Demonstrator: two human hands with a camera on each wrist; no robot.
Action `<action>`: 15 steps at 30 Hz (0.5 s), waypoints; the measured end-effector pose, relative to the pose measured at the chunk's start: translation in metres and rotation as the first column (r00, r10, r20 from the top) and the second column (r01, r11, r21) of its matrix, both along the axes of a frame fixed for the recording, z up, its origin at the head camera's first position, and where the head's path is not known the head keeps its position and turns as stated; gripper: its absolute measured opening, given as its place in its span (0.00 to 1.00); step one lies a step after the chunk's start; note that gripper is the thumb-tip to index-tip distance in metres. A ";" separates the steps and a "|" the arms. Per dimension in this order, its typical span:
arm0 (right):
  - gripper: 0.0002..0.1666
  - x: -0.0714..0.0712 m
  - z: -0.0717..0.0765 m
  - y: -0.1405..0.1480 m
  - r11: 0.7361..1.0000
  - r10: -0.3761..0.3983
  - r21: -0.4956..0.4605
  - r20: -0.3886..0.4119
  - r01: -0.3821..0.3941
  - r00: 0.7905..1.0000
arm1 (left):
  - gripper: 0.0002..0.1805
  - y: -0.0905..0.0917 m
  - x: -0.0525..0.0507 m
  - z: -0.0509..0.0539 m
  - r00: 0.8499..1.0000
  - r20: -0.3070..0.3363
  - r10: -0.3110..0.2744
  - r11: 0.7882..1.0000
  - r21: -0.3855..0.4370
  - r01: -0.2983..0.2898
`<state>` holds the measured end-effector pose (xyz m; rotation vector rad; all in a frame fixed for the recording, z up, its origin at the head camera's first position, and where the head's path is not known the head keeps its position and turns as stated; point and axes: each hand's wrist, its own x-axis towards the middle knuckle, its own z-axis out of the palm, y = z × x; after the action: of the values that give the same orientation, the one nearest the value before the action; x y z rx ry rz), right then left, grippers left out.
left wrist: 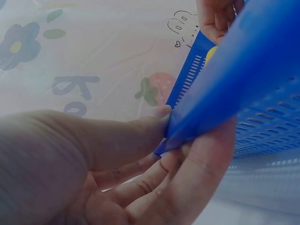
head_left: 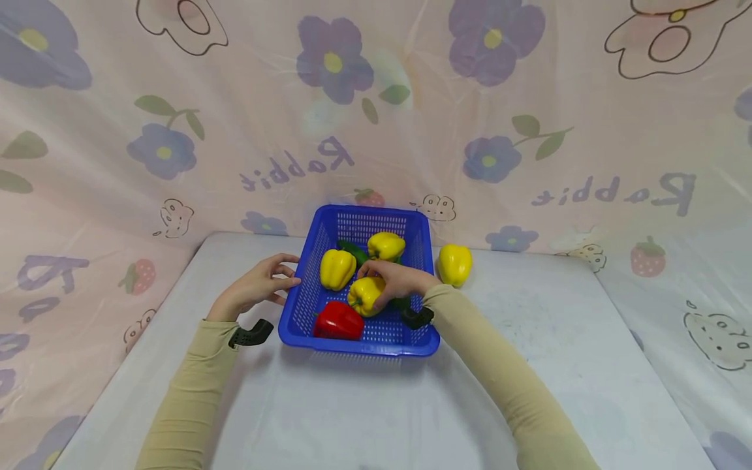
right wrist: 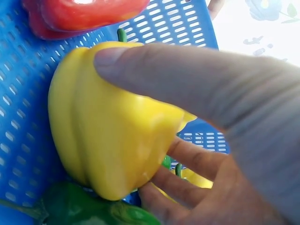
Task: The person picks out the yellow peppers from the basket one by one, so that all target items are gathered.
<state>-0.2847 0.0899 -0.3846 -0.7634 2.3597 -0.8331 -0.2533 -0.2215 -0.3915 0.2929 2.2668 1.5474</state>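
Observation:
A blue plastic basket (head_left: 358, 346) stands on the white table. At its left rim, my left hand (head_left: 258, 286) pinches the edge between thumb and fingers, as the left wrist view shows. Inside the basket, my right hand (head_left: 399, 279) holds a yellow bell pepper (right wrist: 112, 126), the thumb across it and the fingers around its far side. A red bell pepper (head_left: 339, 320) lies at the near left. Two more yellow bell peppers sit by the left side (head_left: 337, 269) and at the back (head_left: 386, 246). Dark green peppers (right wrist: 79, 206) lie among them, partly hidden.
Outside the basket, close to its right wall, another yellow bell pepper (head_left: 455, 265) rests on the table (head_left: 529, 365). A printed curtain (head_left: 376, 130) with flowers and rabbits hangs behind the table and along its sides.

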 end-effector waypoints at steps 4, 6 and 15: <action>0.33 0.001 0.000 0.002 1.000 0.012 0.005 -0.002 -0.012 1.000 | 0.30 0.001 -0.001 -0.002 1.000 -0.003 -0.004 1.000 0.002 0.004; 0.33 0.002 0.000 0.002 1.000 0.021 0.005 -0.002 -0.021 1.000 | 0.30 0.001 -0.001 -0.003 1.000 -0.002 -0.007 1.000 0.005 0.007; 0.35 0.003 0.002 0.003 0.999 0.041 -0.013 -0.013 -0.041 0.999 | 0.30 -0.002 -0.001 -0.002 1.000 -0.011 -0.013 1.000 0.007 0.013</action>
<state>-0.2817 0.0933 -0.3823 -0.8218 2.3444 -0.8294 -0.2538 -0.2231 -0.3938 0.3185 2.2634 1.5512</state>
